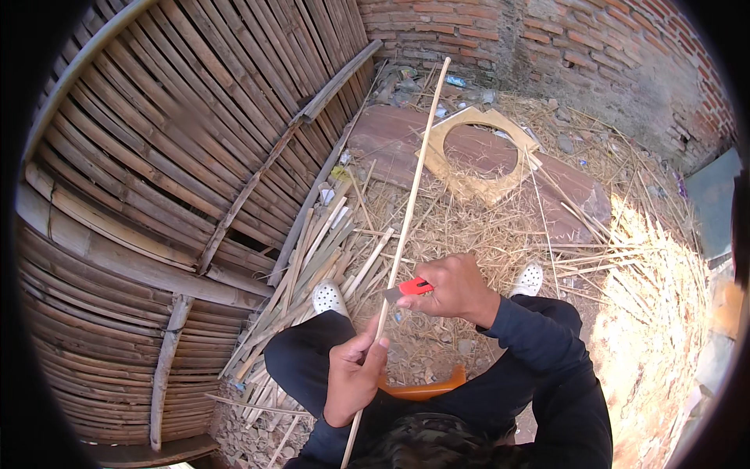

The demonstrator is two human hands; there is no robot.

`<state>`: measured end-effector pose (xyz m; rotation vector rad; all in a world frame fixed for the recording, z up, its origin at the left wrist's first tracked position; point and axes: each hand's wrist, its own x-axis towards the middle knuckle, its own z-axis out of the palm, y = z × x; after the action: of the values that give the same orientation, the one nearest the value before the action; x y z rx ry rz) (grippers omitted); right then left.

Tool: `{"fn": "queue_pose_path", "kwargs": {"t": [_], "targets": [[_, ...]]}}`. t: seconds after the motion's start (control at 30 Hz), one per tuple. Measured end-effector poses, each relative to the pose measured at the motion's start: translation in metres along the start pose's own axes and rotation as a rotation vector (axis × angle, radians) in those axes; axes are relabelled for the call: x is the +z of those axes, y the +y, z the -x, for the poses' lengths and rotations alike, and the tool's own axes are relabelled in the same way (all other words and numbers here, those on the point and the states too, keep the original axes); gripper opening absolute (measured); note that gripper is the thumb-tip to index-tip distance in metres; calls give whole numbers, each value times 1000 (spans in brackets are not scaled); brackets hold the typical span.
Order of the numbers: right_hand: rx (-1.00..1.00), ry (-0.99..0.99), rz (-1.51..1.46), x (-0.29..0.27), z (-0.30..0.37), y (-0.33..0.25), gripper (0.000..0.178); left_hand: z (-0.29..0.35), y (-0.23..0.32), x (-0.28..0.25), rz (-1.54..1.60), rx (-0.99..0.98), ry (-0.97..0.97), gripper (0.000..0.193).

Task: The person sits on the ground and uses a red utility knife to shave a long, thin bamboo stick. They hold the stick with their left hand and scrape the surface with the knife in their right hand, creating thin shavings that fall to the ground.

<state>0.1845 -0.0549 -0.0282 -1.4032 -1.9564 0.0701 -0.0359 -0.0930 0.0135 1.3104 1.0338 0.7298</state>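
A long, pale bamboo strip [414,191] runs from below my lap up and away past my hands, tilted slightly to the right at its far end. My left hand [355,375] is closed around its lower part, with the thumb along it. My right hand [455,288] grips a red utility knife [415,287], just above and to the right of my left hand. The wide blade [392,295] meets the strip at its edge. The fingers of my right hand partly hide the knife's handle.
Split bamboo pieces [312,258] lie heaped on the left beside a slatted bamboo wall [180,117]. Shavings [469,227] cover the ground ahead, around a brown board [383,141] and a wooden panel with a round hole [519,129]. A brick wall [594,70] stands behind. An orange seat [430,388] is beneath me.
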Motion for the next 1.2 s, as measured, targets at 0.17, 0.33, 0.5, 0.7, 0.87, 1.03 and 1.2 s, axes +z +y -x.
{"fn": "queue_pose_path", "kwargs": {"t": [0.17, 0.33, 0.5, 0.7, 0.87, 1.03, 1.2], "targets": [[-42, 157, 103, 3, -7, 11, 64, -3, 3, 6, -139, 101, 12, 40], [191, 159, 197, -10, -19, 45, 69, 6, 6, 14, -124, 73, -12, 40], [307, 187, 378, -1, -22, 84, 72, 13, -3, 12, -102, 52, -75, 39], [806, 260, 240, -68, -24, 155, 77, 40, 6, 6, 70, -20, -21, 38], [341, 68, -22, -13, -11, 49, 69, 7, -8, -2, 102, 25, -24, 39], [25, 95, -79, -5, 3, -4, 60, 0, 8, -1, 83, 29, 10, 39], [-35, 100, 10, -4, 2, -6, 63, -3, 1, 5, 117, 41, -13, 40]]}}
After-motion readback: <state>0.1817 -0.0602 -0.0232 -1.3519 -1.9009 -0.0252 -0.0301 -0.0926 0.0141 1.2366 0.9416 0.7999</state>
